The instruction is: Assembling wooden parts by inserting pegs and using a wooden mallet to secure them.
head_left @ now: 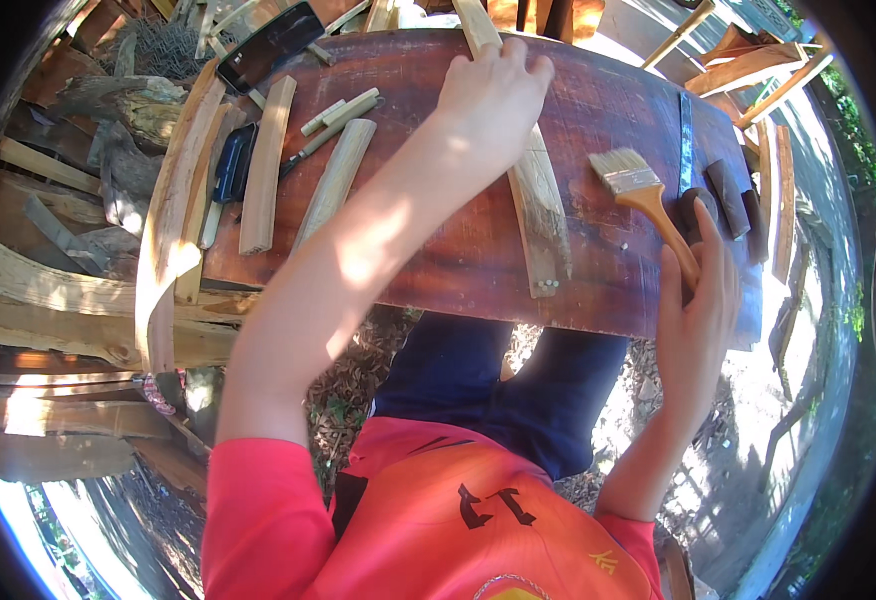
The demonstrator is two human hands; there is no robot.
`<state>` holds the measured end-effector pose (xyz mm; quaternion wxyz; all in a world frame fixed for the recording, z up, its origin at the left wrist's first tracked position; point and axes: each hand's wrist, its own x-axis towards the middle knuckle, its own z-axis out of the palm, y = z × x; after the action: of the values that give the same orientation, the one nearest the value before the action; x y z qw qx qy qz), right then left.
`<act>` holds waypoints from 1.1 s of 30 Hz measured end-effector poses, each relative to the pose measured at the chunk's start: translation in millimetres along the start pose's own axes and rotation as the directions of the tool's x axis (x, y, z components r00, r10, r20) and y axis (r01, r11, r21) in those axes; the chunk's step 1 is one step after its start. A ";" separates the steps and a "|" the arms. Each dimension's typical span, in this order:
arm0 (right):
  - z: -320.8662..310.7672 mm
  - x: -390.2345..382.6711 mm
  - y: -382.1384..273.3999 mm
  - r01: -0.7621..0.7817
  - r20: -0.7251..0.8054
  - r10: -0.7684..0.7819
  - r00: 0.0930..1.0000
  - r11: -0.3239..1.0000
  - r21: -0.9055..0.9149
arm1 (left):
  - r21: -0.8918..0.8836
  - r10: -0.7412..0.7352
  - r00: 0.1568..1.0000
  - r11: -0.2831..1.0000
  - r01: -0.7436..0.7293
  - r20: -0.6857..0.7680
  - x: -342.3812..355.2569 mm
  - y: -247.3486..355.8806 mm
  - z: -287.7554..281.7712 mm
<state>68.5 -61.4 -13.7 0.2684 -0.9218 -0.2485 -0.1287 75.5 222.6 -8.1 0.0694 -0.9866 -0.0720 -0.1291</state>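
My left hand [493,105] reaches across to the far side of the brown wooden board [418,260], its fingers closed over a long wooden strip [538,205]. That strip runs from beyond the board's far edge toward me. Its near end is rough and splintered on one side, with small pale round spots at the tip. In my right hand [703,290] is a flat paintbrush [648,190]. Its wooden handle lies between thumb and fingers, and its pale bristles point up and left, above the board and apart from the strip.
On the board's left lie wooden slats [270,165], a dark blue tool [233,165], small sticks [343,110] and a phone-like black device [270,45]. To the right are a narrow metallic strip [686,140] and dark rolls [726,198]. Scrap wood [48,300] is piled left.
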 end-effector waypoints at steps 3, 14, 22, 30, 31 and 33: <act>11.1 -1.9 3.3 0.062 -0.096 -0.076 0.992 0.988 -0.142 | 0.186 0.381 0.921 0.913 -0.362 -0.080 -6.5 -19.0 -2.4; 15.8 -16.1 7.5 0.209 -0.006 -0.209 0.978 0.977 -0.041 | -0.048 0.657 0.754 0.753 -0.656 -0.003 29.3 -47.3 17.8; 7.4 -11.6 31.1 0.080 -0.118 -0.095 0.988 0.988 -0.129 | -0.289 0.512 0.858 0.817 -0.498 -0.031 32.8 -34.1 20.5; 5.2 -5.8 31.4 0.050 -0.196 -0.072 0.978 0.993 -0.111 | -0.505 0.462 0.882 0.741 -0.443 -0.096 47.4 -31.6 26.3; 1.9 -2.2 34.3 0.040 -0.234 -0.053 0.971 0.997 -0.059 | -0.542 0.399 0.915 0.758 -0.364 -0.058 49.8 -33.0 27.3; -5.7 6.5 41.8 0.028 -0.269 -0.030 0.963 1.000 -0.009 | -0.580 0.408 0.909 0.721 -0.379 -0.087 57.6 -36.1 29.2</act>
<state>95.4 -92.6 -24.6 0.2952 -0.8928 -0.2229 -0.2573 132.0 269.7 -16.5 -0.2134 -0.9545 0.1809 -0.1037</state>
